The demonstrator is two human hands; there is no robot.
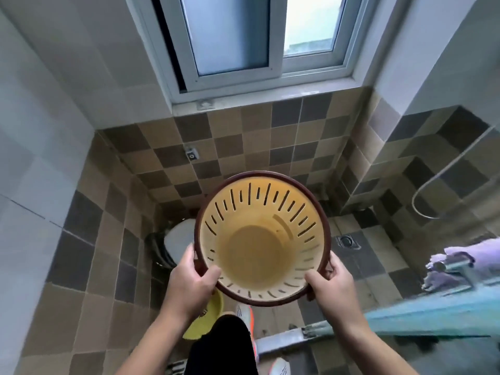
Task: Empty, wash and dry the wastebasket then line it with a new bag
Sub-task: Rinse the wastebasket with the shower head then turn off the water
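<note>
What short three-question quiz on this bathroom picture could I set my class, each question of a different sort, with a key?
1. True or false: the basket holds a bag of rubbish.
2. Multiple choice: how is the basket held? A) the left hand alone, B) both hands at the rim, the right hand opposite, C) it stands on the floor.
3. Fill in: above the checked tiles is a ____.

Key: 1 false, it is empty and unlined; 2 B; 3 window.
</note>
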